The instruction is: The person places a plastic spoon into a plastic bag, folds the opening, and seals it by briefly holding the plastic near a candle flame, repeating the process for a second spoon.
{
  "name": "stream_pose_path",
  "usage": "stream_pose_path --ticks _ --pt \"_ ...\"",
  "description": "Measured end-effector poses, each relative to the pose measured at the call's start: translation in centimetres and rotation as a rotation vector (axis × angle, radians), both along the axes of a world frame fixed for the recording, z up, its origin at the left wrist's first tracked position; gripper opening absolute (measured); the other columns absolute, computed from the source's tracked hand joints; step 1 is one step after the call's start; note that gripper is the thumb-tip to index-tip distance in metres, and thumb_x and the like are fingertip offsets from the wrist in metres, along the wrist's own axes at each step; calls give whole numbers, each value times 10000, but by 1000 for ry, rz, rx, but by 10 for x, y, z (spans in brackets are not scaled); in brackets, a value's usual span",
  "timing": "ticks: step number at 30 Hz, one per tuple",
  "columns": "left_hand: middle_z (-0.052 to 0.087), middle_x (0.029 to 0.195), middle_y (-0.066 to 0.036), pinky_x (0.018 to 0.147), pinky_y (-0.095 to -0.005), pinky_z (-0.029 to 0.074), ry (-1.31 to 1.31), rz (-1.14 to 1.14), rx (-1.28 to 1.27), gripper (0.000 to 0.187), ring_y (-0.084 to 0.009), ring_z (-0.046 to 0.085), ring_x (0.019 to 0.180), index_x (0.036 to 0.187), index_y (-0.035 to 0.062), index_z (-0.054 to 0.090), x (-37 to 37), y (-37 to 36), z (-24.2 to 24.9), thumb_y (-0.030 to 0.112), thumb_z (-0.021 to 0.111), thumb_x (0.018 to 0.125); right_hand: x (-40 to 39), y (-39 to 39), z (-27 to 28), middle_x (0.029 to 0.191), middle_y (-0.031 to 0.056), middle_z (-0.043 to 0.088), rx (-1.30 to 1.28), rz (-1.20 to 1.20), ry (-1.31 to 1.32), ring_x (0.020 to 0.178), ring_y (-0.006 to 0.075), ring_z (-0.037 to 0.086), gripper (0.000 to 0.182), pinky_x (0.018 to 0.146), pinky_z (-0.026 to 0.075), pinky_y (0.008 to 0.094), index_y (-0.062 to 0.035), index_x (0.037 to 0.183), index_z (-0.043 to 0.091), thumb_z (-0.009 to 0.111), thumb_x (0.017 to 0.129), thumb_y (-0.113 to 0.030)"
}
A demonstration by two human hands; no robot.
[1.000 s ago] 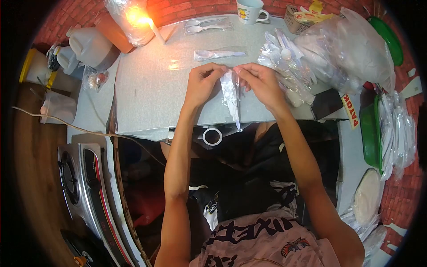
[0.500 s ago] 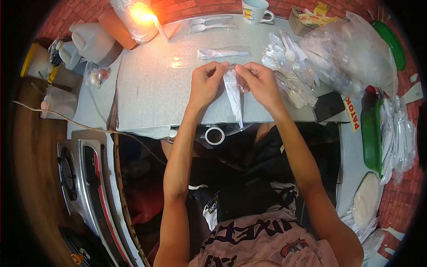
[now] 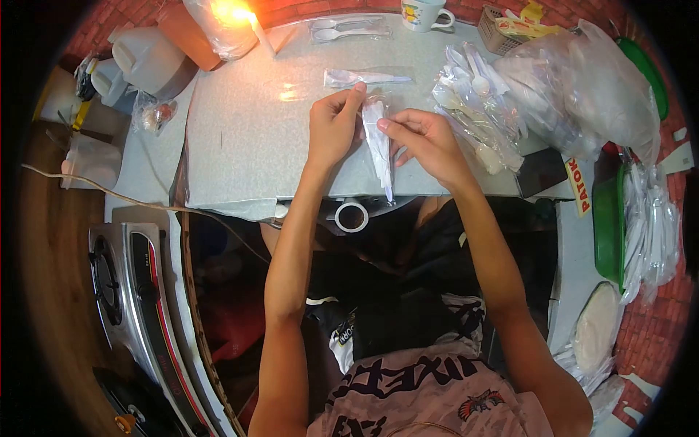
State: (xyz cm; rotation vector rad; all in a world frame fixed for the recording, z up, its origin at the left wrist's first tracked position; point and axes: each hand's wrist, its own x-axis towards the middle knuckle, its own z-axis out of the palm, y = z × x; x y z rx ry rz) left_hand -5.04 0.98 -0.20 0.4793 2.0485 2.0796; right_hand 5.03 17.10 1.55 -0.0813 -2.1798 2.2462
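Near the table's front edge is a narrow clear plastic packet (image 3: pixel 378 142) with a folded white tissue and a pale, bluish-tipped utensil inside. It hangs tilted, its thin end toward me. My right hand (image 3: pixel 428 142) pinches its right side between thumb and fingers. My left hand (image 3: pixel 336 125) is closed at its upper left edge, thumb pointing up; the other fingertips are partly hidden. Just beyond my hands lies a similar packet (image 3: pixel 368 78) on the table. Farther back, a clear sleeve with plastic spoons (image 3: pixel 349 33) lies flat.
A lit candle (image 3: pixel 262 38) burns at the back left. To the right are a heap of wrapped plastic spoons (image 3: pixel 477 95), a large plastic bag (image 3: pixel 582 87) and a dark phone (image 3: pixel 541 175). A mug (image 3: pixel 422 14) stands at the back. A gas stove (image 3: pixel 131 291) is at lower left.
My right hand has moved from the packet's top down to its right side. My left hand has come slightly away to the left, and the packet's top now shows between them.
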Motion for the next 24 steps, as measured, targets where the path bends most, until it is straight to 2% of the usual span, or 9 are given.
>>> stream_pose_path --ticks 2,4,5,7,8,10,24 --pt "589 585 4 453 -244 357 -48 -37 25 371 -58 519 509 794 7 720 1 -1 3 304 674 1010 -1 0 -2 877 40 732 1 2 -1 717 87 677 260 573 535 236 -5 1039 736 726 985 -259" --pt "625 627 -6 435 -237 350 4 -124 110 263 -58 518 492 930 3 724 1 -3 5 259 712 986 -2 1 -3 883 43 734 2 5 -1 718 86 678 255 572 534 235 -7 1045 732 724 986 -254" --pt "625 627 -6 435 -237 350 3 -123 110 263 -58 518 492 930 3 724 1 -3 6 259 712 986 -2 0 -4 889 44 736 -1 -2 8 728 85 678 255 572 535 236 -6 1055 726 724 985 -251" --pt "654 664 -23 422 -237 355 -34 -190 127 199 -63 518 483 1061 2 699 1 -5 8 166 740 957 -2 -1 -6 896 45 737 -4 -7 15 737 83 679 255 572 537 236 -5 1064 721 725 983 -247" --pt "654 664 -23 422 -237 355 -37 -189 127 199 -63 518 483 1061 2 699 2 -5 9 166 740 957 -2 -2 -6 903 47 739 7 -17 29 751 82 678 262 573 539 236 0 1073 717 729 980 -244" --pt "671 696 -20 422 -223 370 -73 -178 137 266 -60 522 486 1190 -4 661 3 -6 9 120 722 963 -2 -3 -7 910 49 742 15 -27 41 764 81 677 270 575 542 236 6 1082 714 733 976 -241" --pt "663 674 -26 417 -242 394 -74 -166 166 270 -71 533 472 1205 -3 638 3 -3 8 106 718 972 3 -5 -5 955 83 760 10 -17 40 818 93 695 239 618 558 241 49 1088 706 760 944 -134"
